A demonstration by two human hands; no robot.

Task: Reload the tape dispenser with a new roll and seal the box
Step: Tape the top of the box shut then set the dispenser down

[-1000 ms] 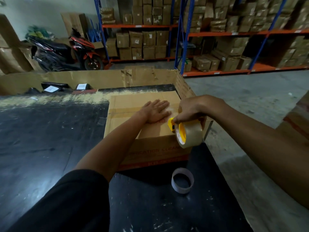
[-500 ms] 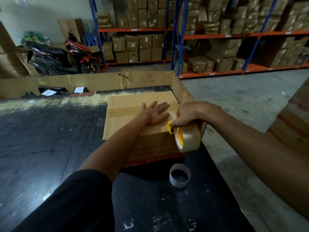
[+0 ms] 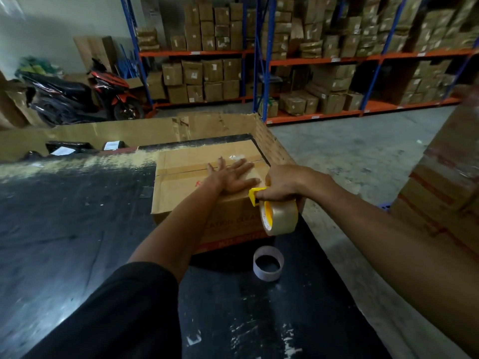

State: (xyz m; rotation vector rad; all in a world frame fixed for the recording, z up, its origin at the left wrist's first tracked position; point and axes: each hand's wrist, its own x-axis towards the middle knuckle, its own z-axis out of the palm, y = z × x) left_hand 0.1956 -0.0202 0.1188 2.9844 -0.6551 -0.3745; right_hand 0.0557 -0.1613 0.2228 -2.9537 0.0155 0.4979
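A closed cardboard box (image 3: pixel 186 200) with red print on its front stands on the black table (image 3: pixel 77 229). My left hand (image 3: pixel 233 176) lies flat on the box top, fingers spread, beside the centre seam. My right hand (image 3: pixel 282 185) grips the yellow tape dispenser (image 3: pixel 255 195) at the box's near right corner. A full roll of clear tape (image 3: pixel 281 218) sits on the dispenser and hangs past the box's front face. An empty white tape core (image 3: pixel 268 263) stands on the table in front of the box.
A low cardboard wall (image 3: pixel 145 130) borders the table's far and right sides. Behind it lie dark parcels (image 3: pixel 70 147). A parked motorbike (image 3: pixel 85 97) and blue-and-orange shelves (image 3: pixel 259 60) full of boxes stand further back. Stacked cartons (image 3: pixel 445 182) rise at right over the concrete floor.
The view has shifted a little. My right hand with the dispenser has edged toward the box's near right corner. My left hand stays flat on the box top.
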